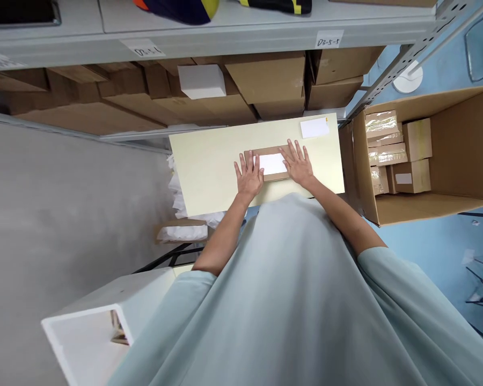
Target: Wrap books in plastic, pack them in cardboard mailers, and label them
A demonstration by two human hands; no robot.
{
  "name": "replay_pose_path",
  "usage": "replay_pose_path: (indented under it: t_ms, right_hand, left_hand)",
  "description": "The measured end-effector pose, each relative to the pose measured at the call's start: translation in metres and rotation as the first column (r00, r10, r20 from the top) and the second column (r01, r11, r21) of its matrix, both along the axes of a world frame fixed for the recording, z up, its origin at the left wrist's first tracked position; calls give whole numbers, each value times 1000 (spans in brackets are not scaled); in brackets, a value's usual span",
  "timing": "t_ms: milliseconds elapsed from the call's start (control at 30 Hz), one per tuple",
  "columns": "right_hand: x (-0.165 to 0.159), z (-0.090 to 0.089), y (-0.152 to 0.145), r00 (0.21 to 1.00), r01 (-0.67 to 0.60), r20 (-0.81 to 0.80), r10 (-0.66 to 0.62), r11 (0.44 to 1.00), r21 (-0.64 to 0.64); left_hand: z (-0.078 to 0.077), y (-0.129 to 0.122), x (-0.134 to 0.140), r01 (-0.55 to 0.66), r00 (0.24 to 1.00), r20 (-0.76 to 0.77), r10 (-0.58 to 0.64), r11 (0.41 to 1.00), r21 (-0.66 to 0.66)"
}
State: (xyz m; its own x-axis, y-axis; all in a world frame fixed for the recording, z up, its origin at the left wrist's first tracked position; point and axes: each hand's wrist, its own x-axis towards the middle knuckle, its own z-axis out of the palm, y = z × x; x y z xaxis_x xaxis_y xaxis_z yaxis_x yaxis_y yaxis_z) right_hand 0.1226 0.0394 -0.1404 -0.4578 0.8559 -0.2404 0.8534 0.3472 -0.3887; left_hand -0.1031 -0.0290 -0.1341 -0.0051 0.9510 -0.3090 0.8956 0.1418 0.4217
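A small brown cardboard box (272, 178) lies flat on the pale yellow tabletop (209, 171), with a white label (270, 164) on its upper face. My left hand (249, 176) rests on the box's left end, fingers spread over the label's edge. On the right end lies my right hand (298, 165), its fingers stretched apart and the thumb by the label. Neither hand is wrapped round anything. Behind the right hand, a stack of white labels (314, 127) sits near the table's back edge.
A large open carton (462, 145) holding several taped boxes stands to the right. Metal shelving (233, 40) with several cardboard boxes (269, 80) runs along the back. White packing material (177, 187) is at the table's left, and a white bin (92, 343) stands at lower left.
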Motion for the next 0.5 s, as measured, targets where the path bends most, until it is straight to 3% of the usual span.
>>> replay_pose_path:
  t_ms: [100,233,400,500]
  right_hand:
    - [5,7,-2,998,46,53,-46,999,0]
    - [-16,26,-22,989,104,109,-104,995,9]
    - [-38,33,-54,992,-6,130,11,999,-40]
    - [-23,32,-56,984,109,149,-100,993,-48]
  left_hand:
    - [6,-3,-11,44,999,-22,-44,999,-14]
    - [9,-8,-4,65,998,25,-65,998,26]
    - [5,-24,12,158,969,181,-166,986,58]
    - [4,-33,-7,175,962,199,-186,982,70]
